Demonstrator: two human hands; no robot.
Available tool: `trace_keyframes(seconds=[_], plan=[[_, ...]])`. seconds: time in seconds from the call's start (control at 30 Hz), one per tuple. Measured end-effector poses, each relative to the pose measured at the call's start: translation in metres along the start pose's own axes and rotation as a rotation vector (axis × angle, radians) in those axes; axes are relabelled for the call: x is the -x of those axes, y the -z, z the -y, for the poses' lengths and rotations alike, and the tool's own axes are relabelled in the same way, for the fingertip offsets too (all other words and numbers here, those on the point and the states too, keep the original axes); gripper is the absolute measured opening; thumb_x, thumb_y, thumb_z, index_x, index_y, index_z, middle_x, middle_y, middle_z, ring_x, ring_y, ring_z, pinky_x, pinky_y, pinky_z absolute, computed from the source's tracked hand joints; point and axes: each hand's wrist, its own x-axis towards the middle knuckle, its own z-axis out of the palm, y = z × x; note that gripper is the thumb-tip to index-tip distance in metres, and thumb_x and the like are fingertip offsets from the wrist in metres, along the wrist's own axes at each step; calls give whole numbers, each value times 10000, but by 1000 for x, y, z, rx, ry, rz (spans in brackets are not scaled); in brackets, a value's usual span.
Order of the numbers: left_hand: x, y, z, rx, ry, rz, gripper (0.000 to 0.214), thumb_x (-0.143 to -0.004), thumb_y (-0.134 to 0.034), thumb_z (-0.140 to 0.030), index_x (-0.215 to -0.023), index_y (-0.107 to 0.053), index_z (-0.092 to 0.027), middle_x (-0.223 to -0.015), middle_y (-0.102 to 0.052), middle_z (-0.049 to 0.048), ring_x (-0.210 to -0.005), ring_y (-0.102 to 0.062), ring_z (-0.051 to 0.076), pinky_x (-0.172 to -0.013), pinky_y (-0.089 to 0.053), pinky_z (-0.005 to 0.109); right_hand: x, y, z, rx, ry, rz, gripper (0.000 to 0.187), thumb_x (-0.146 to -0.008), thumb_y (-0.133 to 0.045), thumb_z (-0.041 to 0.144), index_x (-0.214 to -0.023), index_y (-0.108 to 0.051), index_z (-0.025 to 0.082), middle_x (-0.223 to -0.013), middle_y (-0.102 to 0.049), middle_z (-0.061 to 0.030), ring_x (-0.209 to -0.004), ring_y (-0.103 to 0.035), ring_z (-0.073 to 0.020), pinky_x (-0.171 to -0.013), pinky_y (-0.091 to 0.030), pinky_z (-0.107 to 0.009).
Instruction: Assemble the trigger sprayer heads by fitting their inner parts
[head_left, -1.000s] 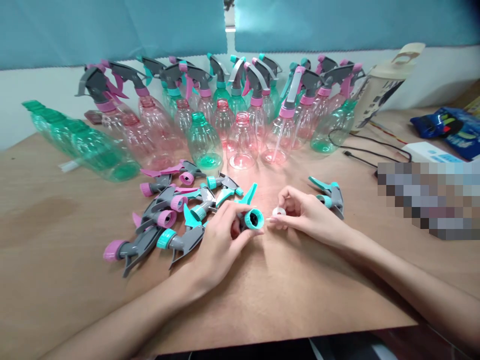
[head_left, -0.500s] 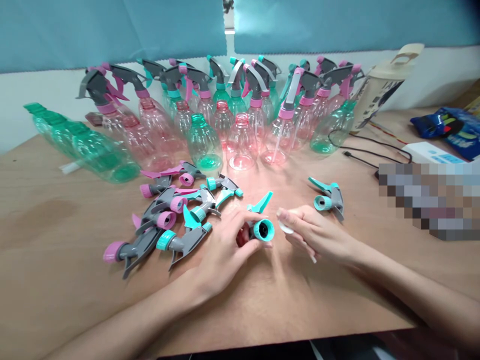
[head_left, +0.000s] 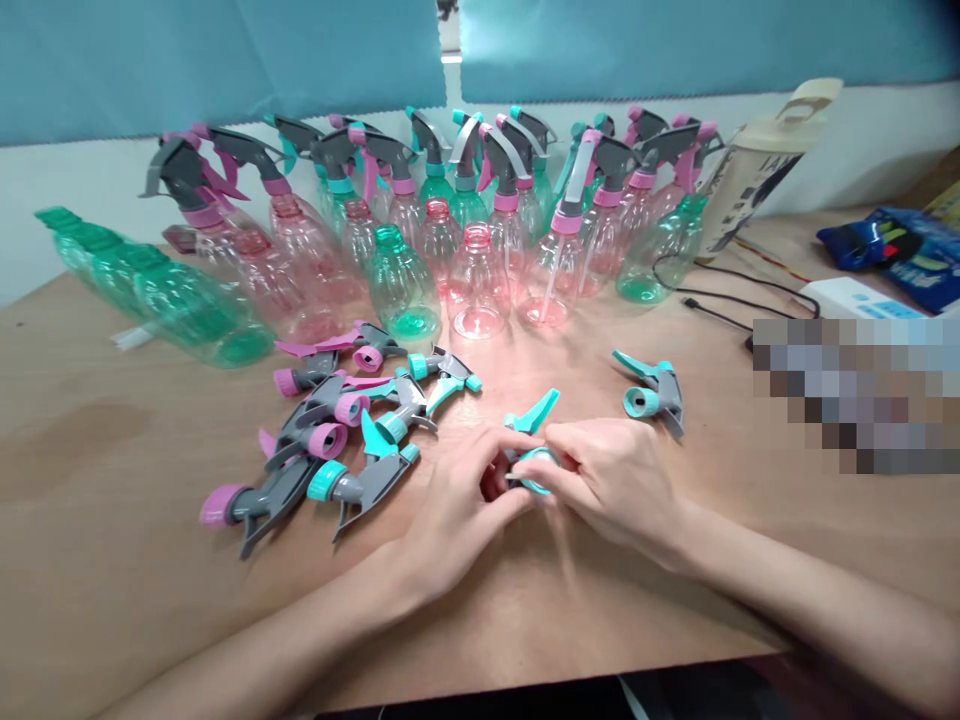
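My left hand [head_left: 469,485] is closed around a grey spray trigger head with a teal lever [head_left: 536,412], its teal screw collar [head_left: 541,484] turned toward me. My right hand [head_left: 615,480] is curled over that collar, thumb across its opening. Beneath the thumb a small white disc [head_left: 541,459] shows only as a pale patch; the fingers hide the rest. Left of my hands lies a loose pile of grey trigger heads, some with pink collars [head_left: 328,440], others with teal collars [head_left: 322,481]. One more teal trigger head [head_left: 654,398] lies beyond my right hand.
Pink bottles [head_left: 477,290] and green bottles [head_left: 406,290] stand across the back, several topped with trigger heads. Green bottles [head_left: 202,315] are grouped at the left. At the right are a cream tumbler [head_left: 765,170], a black cable [head_left: 727,303], a white box [head_left: 862,300] and a blue packet [head_left: 911,260].
My right hand has moved left, bringing the white disc from beside the trigger head onto its collar. My left hand keeps its hold. The view has shifted slightly.
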Motion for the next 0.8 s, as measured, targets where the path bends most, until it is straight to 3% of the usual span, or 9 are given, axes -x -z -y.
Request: trace_keyframes(seconds=[0.13,0.23,0.33,0.47,0.57,0.8], plan=[[0,2,-1,24,35,10,268,-767,-666,-87,-993,-610,-220,-746,-530,-53,-648,-463,104,-597,-362,227,-4,5,-9,-269,-105,57,587,-920,-263,627,-570,-421,183,-480,-421,39,-444,-386,-84,-470,-240,-243],[1,5,0,28,41,15,313,-762,-666,-65,-1012,-606,-243,-735,-511,-63,-640,-456,94,-585,-353,217,-10,12,-18,-411,-110,31,381,-913,-456,498,-696,-494,187,-578,-495,42,-509,-450,-89,-492,-336,-222],[2,8,5,22,51,20,286,-792,-666,-123,-1037,-604,-257,-758,-524,-54,-633,-443,96,-571,-345,218,-15,21,-21,-467,2,46,177,-866,-595,344,-801,-563,183,-734,-607,5,-648,-549,-113,-584,-431,-231],[1,13,9,34,26,9,279,-822,-667,-252,-1093,-604,-243,-770,-523,-35,-624,-429,101,-566,-351,221,-16,28,-16,-397,296,71,4,-849,-601,187,-847,-601,184,-814,-637,-15,-770,-571,-131,-700,-466,-259],[0,14,9,25,24,13,291,-833,-654,-266,-1117,-602,-236,-765,-509,-28,-625,-430,103,-566,-357,222,-15,28,-15,-318,390,93,88,-824,-584,116,-870,-611,185,-834,-620,-24,-793,-562,-136,-703,-466,-259],[1,13,9,5,-11,33,301,-846,-636,-248,-1143,-588,-239,-855,-552,1,-645,-453,109,-571,-377,226,-12,24,-17,-243,375,142,106,-794,-578,129,-888,-575,179,-833,-610,-34,-746,-536,-149,-674,-433,-282]])
